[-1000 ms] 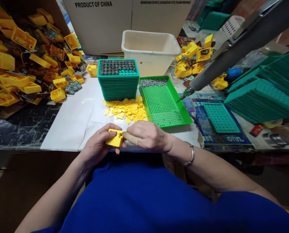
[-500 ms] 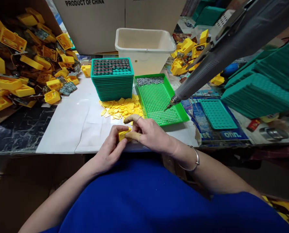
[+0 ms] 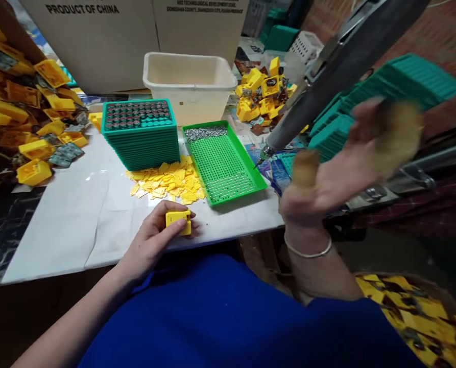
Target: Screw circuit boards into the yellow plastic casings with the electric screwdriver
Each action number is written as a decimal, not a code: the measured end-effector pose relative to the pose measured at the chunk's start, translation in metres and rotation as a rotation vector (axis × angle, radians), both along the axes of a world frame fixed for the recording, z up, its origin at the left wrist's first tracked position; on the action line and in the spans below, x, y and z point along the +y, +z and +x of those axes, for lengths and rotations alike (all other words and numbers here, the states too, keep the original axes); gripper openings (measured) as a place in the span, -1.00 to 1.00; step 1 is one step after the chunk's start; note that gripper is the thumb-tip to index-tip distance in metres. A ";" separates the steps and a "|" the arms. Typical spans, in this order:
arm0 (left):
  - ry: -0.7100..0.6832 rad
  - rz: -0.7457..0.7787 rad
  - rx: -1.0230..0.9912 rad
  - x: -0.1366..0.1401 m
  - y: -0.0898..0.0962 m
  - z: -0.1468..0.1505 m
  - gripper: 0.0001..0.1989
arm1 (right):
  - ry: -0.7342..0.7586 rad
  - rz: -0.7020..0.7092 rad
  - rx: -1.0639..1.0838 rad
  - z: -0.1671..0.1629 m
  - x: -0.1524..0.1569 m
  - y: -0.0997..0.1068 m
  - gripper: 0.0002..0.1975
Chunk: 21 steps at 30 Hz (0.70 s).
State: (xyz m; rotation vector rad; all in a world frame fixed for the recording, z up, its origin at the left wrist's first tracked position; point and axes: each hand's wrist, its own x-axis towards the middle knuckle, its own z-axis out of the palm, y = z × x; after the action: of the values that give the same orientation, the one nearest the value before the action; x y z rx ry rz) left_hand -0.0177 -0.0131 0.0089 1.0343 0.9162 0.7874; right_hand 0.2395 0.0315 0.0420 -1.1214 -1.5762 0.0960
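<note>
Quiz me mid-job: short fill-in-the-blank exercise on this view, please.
The plastic housing in the left hand is coloured ____.
The teal tray stack stands to the ____ of the green perforated tray.
Silvery small parts are heaped at that tray's ____ end, away from the left hand.
Print on the carton reads "PRODUCT OF ____".
Missing words: yellow; left; far; CHINA.

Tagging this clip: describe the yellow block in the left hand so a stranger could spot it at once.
On the white table covering, find the teal tray stack and the loose yellow chips at its near side. Closer to the wearer, near the covering's front edge, the left hand holds the yellow block. Unlike the flat chips, it is thick, boxy and gripped.
</note>
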 end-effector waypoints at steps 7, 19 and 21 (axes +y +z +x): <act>-0.057 -0.143 -0.058 0.015 0.000 0.033 -0.78 | 0.139 -0.206 0.070 0.056 0.071 0.004 -0.55; -0.009 -0.170 0.018 0.018 -0.005 0.035 -0.77 | 0.039 -0.312 0.331 0.006 0.083 -0.029 -0.59; -0.005 -0.171 0.023 0.018 -0.004 0.035 -0.77 | 0.008 -0.330 0.342 0.006 0.084 -0.031 -0.61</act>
State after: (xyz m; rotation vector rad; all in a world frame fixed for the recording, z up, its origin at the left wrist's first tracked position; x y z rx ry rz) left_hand 0.0177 0.0052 0.0045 0.8967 0.9832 0.6818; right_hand 0.2455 0.1157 0.0114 -1.2752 -1.2839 0.5420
